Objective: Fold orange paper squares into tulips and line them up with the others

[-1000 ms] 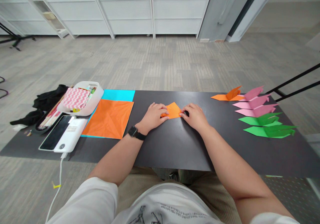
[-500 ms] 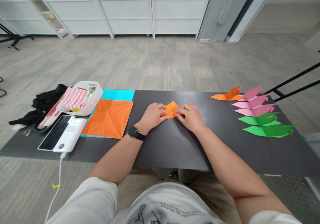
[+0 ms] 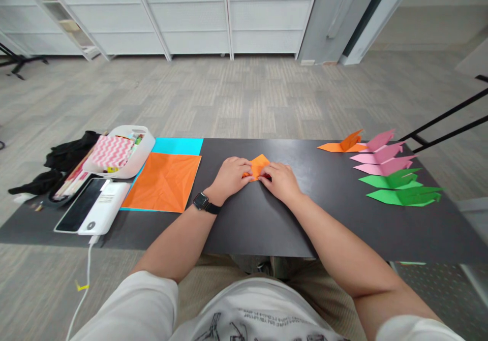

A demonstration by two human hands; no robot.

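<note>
A small folded piece of orange origami paper point(image 3: 260, 164) lies on the dark table in front of me, one corner pointing away. My left hand point(image 3: 235, 175) grips its left side, thumb and fingers pinched at the near edge. On the other side my right hand point(image 3: 280, 179) pinches the paper's right edge and covers part of it. Both thumbs are close together at the near edge. The fingers hide the folds beneath them. A dark watch is on my left wrist.
Left of my hands lie orange paper sheets point(image 3: 163, 181) over blue sheets point(image 3: 179, 146). Beyond are a white box point(image 3: 143, 153), a phone point(image 3: 82, 206), a cabled white power bank point(image 3: 102, 210) and black cloth point(image 3: 72, 149). Folded paper birds, orange point(image 3: 339, 145), pink point(image 3: 381, 165) and green point(image 3: 404, 196), stand at right.
My right hand has shifted left, closer to my left hand, and covers more of the orange paper's right side. The left hand keeps its hold. The whole view has shifted slightly.
</note>
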